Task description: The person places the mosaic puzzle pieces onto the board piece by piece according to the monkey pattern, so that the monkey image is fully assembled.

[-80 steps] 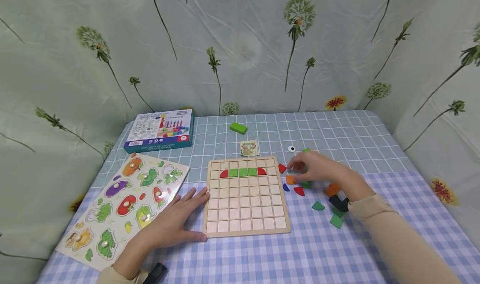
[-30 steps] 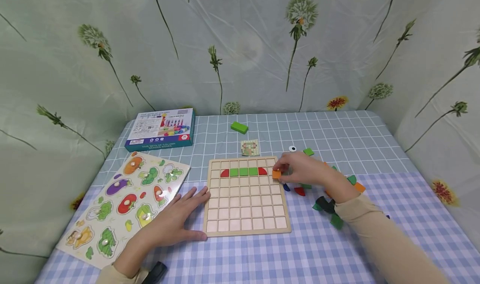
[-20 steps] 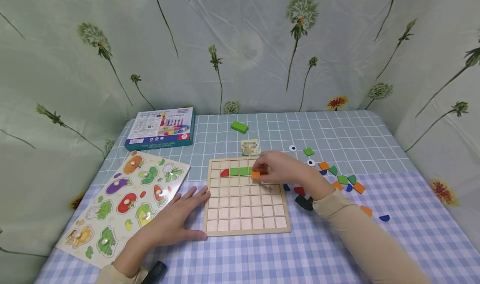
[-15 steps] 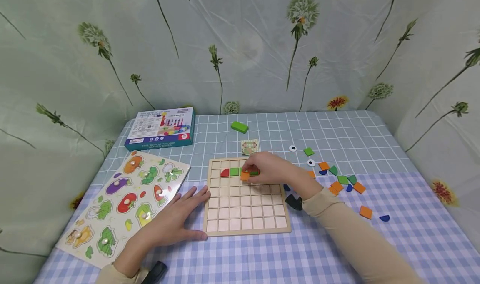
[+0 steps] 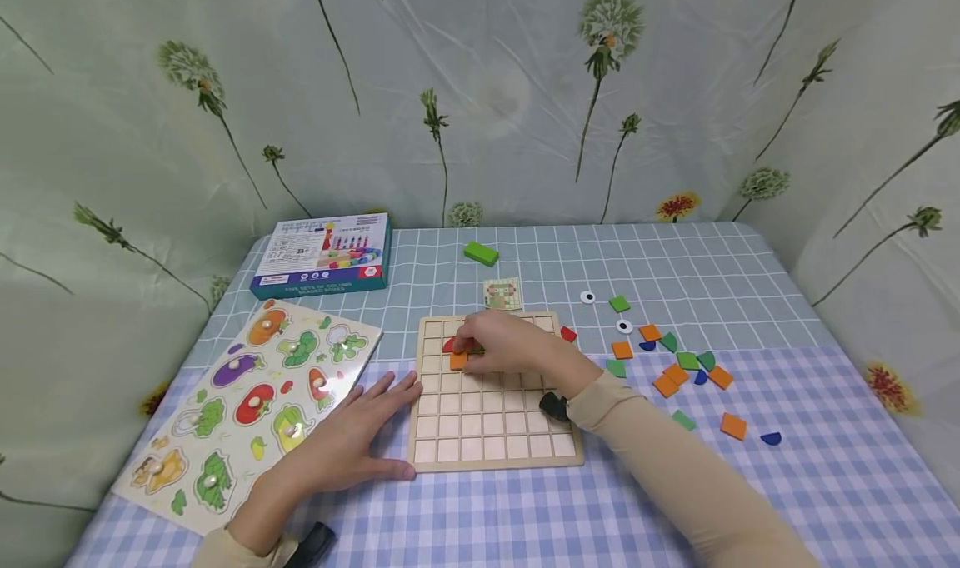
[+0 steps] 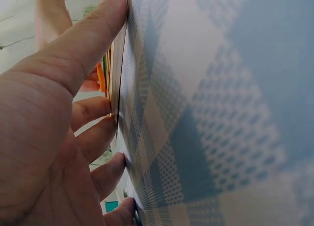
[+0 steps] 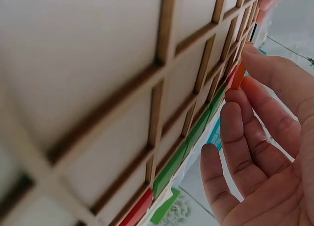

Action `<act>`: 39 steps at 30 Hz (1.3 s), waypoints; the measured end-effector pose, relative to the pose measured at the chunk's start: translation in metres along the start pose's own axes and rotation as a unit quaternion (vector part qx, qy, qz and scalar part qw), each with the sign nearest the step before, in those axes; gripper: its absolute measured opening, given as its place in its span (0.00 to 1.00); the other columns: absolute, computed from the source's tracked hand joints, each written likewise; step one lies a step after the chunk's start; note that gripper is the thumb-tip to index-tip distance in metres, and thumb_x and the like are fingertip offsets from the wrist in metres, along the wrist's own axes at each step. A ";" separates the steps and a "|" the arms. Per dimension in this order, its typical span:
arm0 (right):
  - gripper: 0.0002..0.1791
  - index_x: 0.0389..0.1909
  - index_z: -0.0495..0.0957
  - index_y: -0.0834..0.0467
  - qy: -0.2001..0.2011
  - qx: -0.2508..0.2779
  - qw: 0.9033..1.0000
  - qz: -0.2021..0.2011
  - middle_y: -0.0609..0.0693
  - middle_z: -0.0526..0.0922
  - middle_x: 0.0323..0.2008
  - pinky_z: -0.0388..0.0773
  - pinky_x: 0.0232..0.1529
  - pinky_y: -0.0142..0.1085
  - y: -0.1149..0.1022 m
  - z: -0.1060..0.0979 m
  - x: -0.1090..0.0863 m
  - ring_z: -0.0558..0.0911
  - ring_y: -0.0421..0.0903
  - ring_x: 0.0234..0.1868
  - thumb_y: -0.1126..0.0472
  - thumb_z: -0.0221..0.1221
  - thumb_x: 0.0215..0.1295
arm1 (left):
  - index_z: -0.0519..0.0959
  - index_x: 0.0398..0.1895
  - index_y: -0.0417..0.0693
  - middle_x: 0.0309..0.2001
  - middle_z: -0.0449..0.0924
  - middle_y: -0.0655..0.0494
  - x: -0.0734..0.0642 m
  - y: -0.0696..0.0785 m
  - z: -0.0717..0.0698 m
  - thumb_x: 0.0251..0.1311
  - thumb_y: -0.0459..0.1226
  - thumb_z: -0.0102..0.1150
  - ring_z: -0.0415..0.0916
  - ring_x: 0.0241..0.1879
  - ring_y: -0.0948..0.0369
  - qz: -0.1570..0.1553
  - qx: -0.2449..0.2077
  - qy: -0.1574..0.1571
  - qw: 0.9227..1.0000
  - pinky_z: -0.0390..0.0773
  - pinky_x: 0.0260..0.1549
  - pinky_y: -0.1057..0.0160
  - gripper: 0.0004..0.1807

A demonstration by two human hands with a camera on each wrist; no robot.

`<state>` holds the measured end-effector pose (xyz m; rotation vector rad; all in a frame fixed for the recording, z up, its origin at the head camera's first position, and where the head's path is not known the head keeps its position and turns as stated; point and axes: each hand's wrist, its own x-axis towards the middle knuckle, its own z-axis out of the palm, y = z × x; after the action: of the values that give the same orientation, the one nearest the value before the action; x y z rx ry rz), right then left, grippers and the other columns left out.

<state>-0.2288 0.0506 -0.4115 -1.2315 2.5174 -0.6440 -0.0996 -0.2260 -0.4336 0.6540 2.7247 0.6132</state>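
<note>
My right hand (image 5: pixel 498 343) pinches an orange square tile (image 5: pixel 458 361) over the upper left of a wooden grid board (image 5: pixel 495 449). In the right wrist view the orange tile (image 7: pixel 239 75) stands on edge between thumb and fingertips, above the grid. A red quarter-round tile (image 5: pixel 448 345) shows beside it; the hand mostly hides the rest of that row. Green tiles (image 7: pixel 169 172) and a red end tile (image 7: pixel 137 209) of the row appear in the right wrist view. My left hand (image 5: pixel 348 439) lies with spread fingers against the board's left edge; its thumb (image 6: pixel 83 49) touches the frame.
Loose orange, green and blue tiles (image 5: pixel 733 426) lie scattered right of the board, with two eye discs (image 5: pixel 624 326). A pattern card (image 5: pixel 502 294) and a green block (image 5: pixel 481 254) are behind it. A vegetable puzzle (image 5: pixel 251 410) and a box (image 5: pixel 322 256) sit left.
My right hand has taken hold of an orange tile right of the board and carried it left across the board to the row's left end. The left hand has stayed put.
</note>
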 end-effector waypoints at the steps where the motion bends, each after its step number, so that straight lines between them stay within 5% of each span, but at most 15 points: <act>1: 0.11 0.49 0.89 0.58 -0.001 0.001 1.000 -0.001 0.49 0.88 0.44 0.83 0.49 0.34 -0.001 0.001 0.001 0.82 0.43 0.43 0.60 0.72 0.68 | 0.65 0.84 0.56 0.86 0.59 0.56 0.000 0.000 0.000 0.50 0.67 0.77 0.52 0.86 0.40 0.001 0.001 0.000 1.000 0.51 0.78 0.22 0.59; 39: 0.12 0.49 0.89 0.57 -0.013 -0.013 1.000 0.006 0.48 0.88 0.43 0.83 0.49 0.32 -0.009 0.006 0.013 0.82 0.40 0.42 0.58 0.74 0.68 | 0.64 0.84 0.58 0.86 0.58 0.57 -0.001 -0.001 0.002 0.49 0.70 0.75 0.52 0.86 0.40 0.002 0.005 0.003 1.000 0.52 0.78 0.23 0.60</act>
<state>-0.2284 0.0335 -0.4127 -1.2244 2.5180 -0.5921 -0.0989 -0.2263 -0.4353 0.6609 2.7341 0.6038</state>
